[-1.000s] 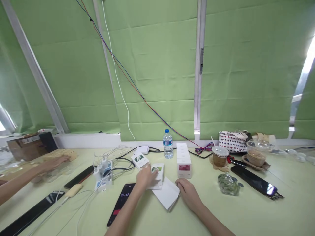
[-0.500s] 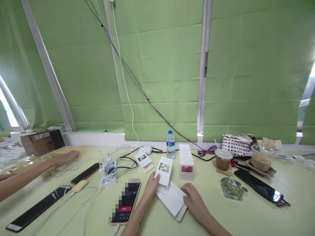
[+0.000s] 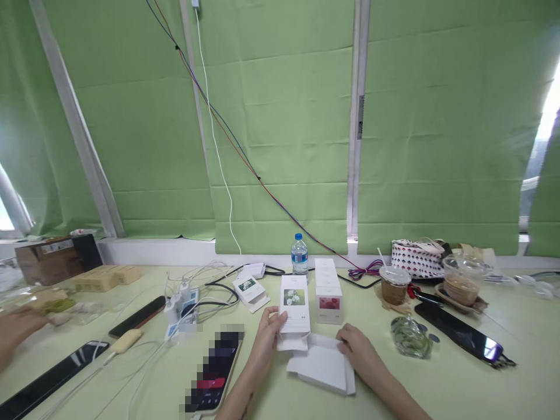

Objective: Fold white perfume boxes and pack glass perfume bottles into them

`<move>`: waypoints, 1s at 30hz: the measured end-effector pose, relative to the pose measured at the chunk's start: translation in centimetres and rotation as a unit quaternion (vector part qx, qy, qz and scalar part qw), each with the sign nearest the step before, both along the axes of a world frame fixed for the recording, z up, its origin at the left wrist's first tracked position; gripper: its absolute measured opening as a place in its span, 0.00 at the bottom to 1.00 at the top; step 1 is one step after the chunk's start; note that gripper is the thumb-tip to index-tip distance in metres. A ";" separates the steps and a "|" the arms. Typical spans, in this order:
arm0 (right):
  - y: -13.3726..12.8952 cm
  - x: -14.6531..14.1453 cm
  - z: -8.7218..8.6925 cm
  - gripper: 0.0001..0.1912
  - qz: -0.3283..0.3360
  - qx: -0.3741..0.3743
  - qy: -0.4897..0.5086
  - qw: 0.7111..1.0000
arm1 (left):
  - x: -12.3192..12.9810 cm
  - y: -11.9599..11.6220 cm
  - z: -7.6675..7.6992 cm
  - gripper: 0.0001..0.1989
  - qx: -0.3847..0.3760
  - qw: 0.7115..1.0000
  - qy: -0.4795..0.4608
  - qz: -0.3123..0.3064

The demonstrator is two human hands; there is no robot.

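Note:
My left hand [image 3: 268, 338] is closed on the left edge of a small white carton [image 3: 300, 318], held upright with a white-flower picture on its front and flaps loose at its lower end. Under and in front of it lie flattened white cartons [image 3: 321, 367], at least two, overlapping on the table. At their right edge is my right hand [image 3: 355, 350], its fingers curled against them and the fingertips partly hidden. Just behind stands a row of white boxes [image 3: 329, 291], the front one with a pink-red picture. Left of that, another flower-picture carton [image 3: 248, 290] lies on the table.
A water bottle [image 3: 300, 255] stands behind the cartons. Left are a phone [image 3: 219, 367], a power strip with cables [image 3: 184, 309] and another person's hand [image 3: 21, 329]. To the right are a lidded drink cup [image 3: 394, 286], a clear bag [image 3: 410, 336] and a black device [image 3: 455, 332].
The carton in my left hand now stands more upright, its lower flaps showing. The flattened cartons have turned and shifted right with my right hand. The other person's hand has drawn back left.

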State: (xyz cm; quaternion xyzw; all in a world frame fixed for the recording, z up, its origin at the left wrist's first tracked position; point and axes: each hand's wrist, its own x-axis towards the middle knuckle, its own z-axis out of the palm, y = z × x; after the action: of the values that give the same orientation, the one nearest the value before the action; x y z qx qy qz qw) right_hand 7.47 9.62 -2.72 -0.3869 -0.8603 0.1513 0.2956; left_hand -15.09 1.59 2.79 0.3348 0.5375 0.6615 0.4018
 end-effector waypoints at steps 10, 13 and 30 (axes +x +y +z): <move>1.7 4.5 2.4 0.23 -0.096 0.142 0.015 0.985 | 2.0 -0.5 0.1 0.39 0.006 0.998 -0.052 -0.032; -0.5 2.2 2.6 0.17 -0.023 0.158 0.086 0.983 | 3.2 -0.7 -0.2 0.46 0.073 0.993 -0.072 -0.056; -1.5 0.6 1.9 0.15 0.083 -0.228 0.333 0.911 | 3.7 -0.9 -0.6 0.26 0.127 0.954 -0.113 -0.247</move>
State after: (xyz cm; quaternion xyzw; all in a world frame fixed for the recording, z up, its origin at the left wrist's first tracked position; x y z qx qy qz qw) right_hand 8.06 8.15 -0.81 -0.2980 -0.6831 0.4876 0.4548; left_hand -11.34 0.67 2.18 0.4280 0.3005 0.6380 0.5652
